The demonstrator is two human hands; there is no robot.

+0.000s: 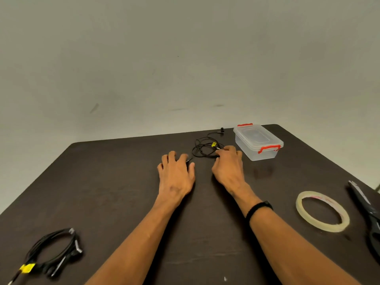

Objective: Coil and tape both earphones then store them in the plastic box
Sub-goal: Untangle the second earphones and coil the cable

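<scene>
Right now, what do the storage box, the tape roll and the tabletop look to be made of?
Storage box: clear, slightly frosted plastic, since the table shows through its walls; red clips look like plastic too.
Tape roll: translucent yellowish film, glossy, probably clear adhesive tape.
Tabletop: dark brown, matte, faintly streaked; likely laminate or wood veneer, though I cannot tell which.

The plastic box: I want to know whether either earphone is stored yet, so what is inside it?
Through its clear walls the plastic box looks empty, with the lid on and red latches down. Both earphones lie outside: the loose earphone beside it, the coiled earphone near the front left.
</scene>
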